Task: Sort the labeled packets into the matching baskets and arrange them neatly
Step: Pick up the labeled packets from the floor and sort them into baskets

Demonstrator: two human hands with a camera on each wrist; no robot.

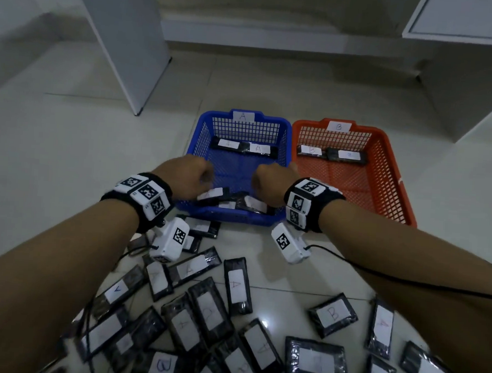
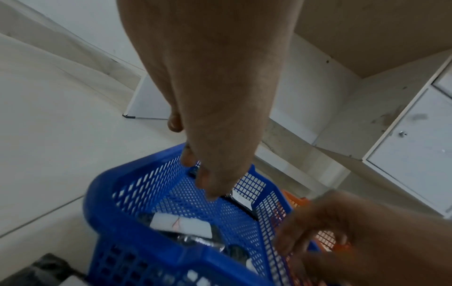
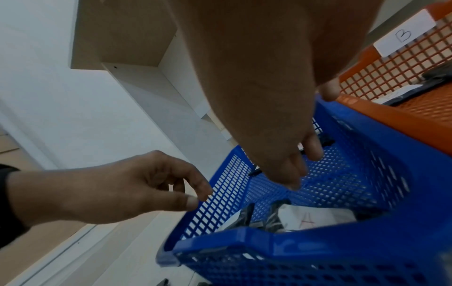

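A blue basket (image 1: 198, 143) labelled A stands at the centre, and an orange basket (image 1: 398, 172) labelled B stands to its right. Two A packets (image 1: 244, 148) lie along the blue basket's far wall. A few more packets (image 1: 238, 201) lie jumbled at its near wall. My left hand (image 1: 187, 177) and right hand (image 1: 270, 185) hover side by side over these near packets, fingers loosely curled, holding nothing. In the left wrist view the left hand (image 2: 203, 174) hangs above a labelled packet (image 2: 181, 225). Below the right hand (image 3: 293, 168) lies an A packet (image 3: 315, 216).
Two B packets (image 1: 331, 154) lie at the orange basket's far wall. Several loose black packets (image 1: 237, 286) marked A or B are strewn over the tiled floor in front of the baskets. A white panel (image 1: 126, 49) stands far left and a white cabinet (image 1: 461, 84) far right.
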